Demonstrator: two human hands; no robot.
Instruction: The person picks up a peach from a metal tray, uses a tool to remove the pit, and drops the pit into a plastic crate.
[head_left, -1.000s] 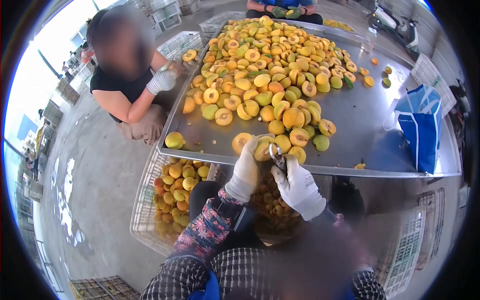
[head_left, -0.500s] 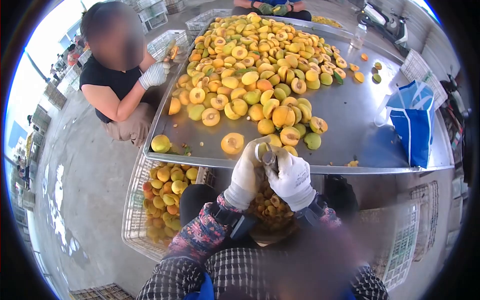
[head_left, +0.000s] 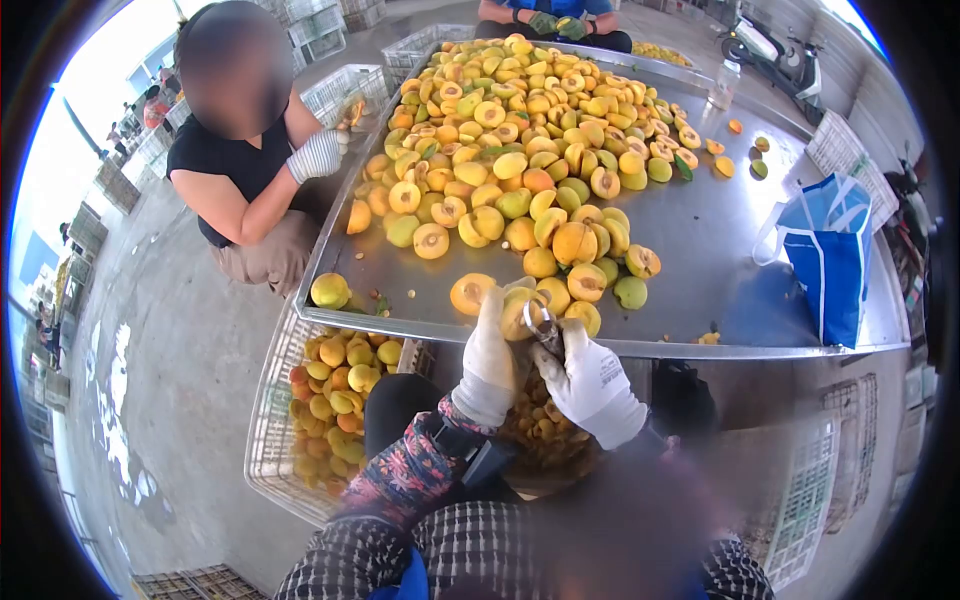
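My left hand (head_left: 490, 355), in a white glove, grips a yellow peach half (head_left: 514, 314) at the table's near edge. My right hand (head_left: 597, 388), gloved too, is closed around the handle of a metal pitting spoon (head_left: 541, 322) with a ring-shaped end. That ring overlaps the right side of the peach half in this view. Just beyond my hands, a cut peach (head_left: 471, 294) lies face up on the steel table (head_left: 420, 318). Behind it spreads a large heap of halved peaches (head_left: 530, 150).
Below the table on the left stands a white crate (head_left: 268, 420) of peaches. Pits and scraps (head_left: 545, 430) lie beneath my hands. A blue bag (head_left: 825, 260) and a bottle (head_left: 724, 85) are on the right. A gloved person (head_left: 235, 190) sits at the left, another (head_left: 555, 18) at the far side.
My hands have drawn slightly apart; the right one is lower and farther right. The ring end of the spoon and the peach half now show more clearly. The camera view has shifted a little.
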